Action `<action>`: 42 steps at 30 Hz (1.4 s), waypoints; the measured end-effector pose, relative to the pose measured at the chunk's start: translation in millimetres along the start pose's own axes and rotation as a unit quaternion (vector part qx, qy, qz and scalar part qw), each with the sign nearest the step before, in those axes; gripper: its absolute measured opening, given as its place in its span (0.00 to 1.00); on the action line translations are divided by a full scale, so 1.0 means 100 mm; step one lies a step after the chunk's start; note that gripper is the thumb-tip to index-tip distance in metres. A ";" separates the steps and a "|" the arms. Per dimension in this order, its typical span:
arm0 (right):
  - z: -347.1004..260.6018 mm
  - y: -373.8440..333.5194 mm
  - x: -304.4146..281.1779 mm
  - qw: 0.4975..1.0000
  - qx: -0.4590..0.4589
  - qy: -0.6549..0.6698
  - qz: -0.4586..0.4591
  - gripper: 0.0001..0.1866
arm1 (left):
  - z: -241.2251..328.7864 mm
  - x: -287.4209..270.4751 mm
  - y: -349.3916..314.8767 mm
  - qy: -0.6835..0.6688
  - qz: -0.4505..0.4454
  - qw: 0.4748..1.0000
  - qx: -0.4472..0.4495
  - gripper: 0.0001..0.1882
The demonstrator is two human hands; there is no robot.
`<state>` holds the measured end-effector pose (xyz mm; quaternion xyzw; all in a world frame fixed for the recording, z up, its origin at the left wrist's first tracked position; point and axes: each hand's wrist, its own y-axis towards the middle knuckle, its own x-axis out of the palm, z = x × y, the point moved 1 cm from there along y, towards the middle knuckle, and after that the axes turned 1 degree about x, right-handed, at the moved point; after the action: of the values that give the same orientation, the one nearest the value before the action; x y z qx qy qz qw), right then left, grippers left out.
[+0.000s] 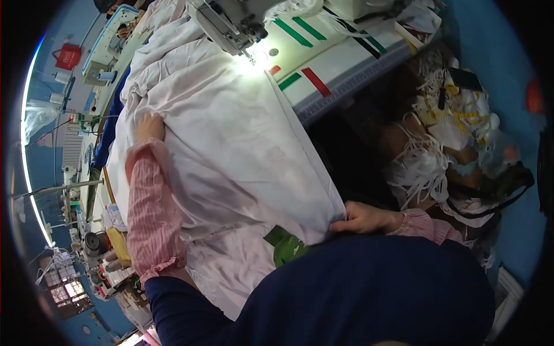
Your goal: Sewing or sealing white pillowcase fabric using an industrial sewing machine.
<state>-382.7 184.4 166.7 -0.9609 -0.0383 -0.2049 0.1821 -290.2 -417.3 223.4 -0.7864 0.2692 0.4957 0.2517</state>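
Across the tabletop [340, 63] lay the white fabric [231, 144], running to the sewing machine [231, 23] at twelve o'clock. Left hand [149, 127] pressed flat on its far fold; right hand [363, 218] pinched its near corner. White scraps [427, 167] crowded three o'clock, beside blue walls [508, 173].

A small work lamp under the sewing machine head [231, 23] is blowing out the white fabric [231, 138] at twelve o'clock into pure glare. Light is fading toward six o'clock, where dark clothing is sitting in shadow. At three o'clock the space beneath the table is going nearly black. Fisheye bending is curving edges, and black vignetting is ringing the slightly soft frame.
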 end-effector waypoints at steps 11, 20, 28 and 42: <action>0.28 -0.31 0.18 0.997 -0.034 0.017 0.074 0.15 | 2.71 -1.00 -3.12 -0.266 0.091 0.734 0.619 0.14; 0.33 -0.43 0.21 0.992 -0.034 -0.092 0.083 0.16 | 3.02 -1.06 -3.59 -0.197 0.083 0.743 0.634 0.08; 0.45 -0.45 0.21 0.995 -0.075 -0.007 0.066 0.16 | 3.09 -1.00 -3.62 -0.200 0.092 0.732 0.645 0.07; 0.39 -0.55 0.11 0.980 -0.156 -0.100 0.067 0.15 | 3.19 -1.21 -3.67 -0.245 0.080 0.709 0.656 0.07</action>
<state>-366.2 249.9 156.3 -0.9935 0.0411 -0.0987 0.0383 -292.7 82.9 259.4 -0.2495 0.5177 0.3878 0.7206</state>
